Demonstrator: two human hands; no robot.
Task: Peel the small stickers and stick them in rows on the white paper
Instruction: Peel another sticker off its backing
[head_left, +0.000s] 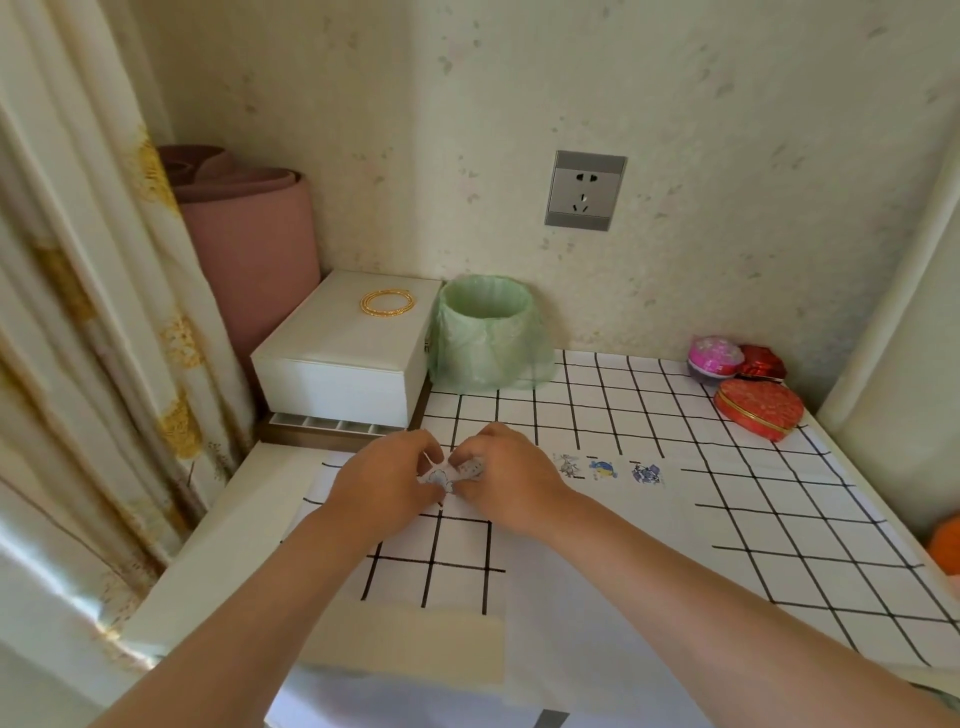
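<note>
**A gridded table, stocked along its far and right edges**

The pale table wears a white cover ruled with black grid lines. A sheet of white paper lies flat on the cover, from the middle toward the near edge.

At the far left corner sits a white box, with a shallow compartment tray just in front of it. Beside the box, on the far edge, stands a small bin lined with a green bag.

The far right corner holds a pink round tin, a dark red tin touching it, and a red heart-shaped tin just in front. An orange object shows at the right edge, cut off by the frame.
</note>
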